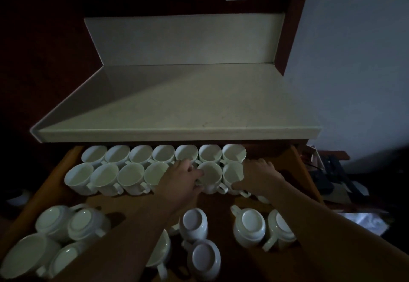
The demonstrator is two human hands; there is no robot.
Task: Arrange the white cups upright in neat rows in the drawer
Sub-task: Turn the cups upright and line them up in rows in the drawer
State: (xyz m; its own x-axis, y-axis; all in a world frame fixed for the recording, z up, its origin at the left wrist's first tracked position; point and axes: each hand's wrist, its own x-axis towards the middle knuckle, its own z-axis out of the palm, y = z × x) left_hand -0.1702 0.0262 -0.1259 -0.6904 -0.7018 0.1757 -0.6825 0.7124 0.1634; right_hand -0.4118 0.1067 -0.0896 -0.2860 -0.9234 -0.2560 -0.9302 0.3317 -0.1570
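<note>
Head view: the drawer (217,204) stands open under the pale tabletop (177,100), with two rows of upright white cups (117,154) at its far end. The left hand (181,180) curls round the side of one second-row cup (210,174). The right hand (259,177) grips the end cup (232,174) just right of it (fingers draped over its rim). Nearer, upturned cups (252,224) lie scattered, bases up.

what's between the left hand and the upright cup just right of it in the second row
Nothing visible. The left hand touches the left side of that upright cup with its fingertips. The right hand lies over the end cup beside it, not in between.
</note>
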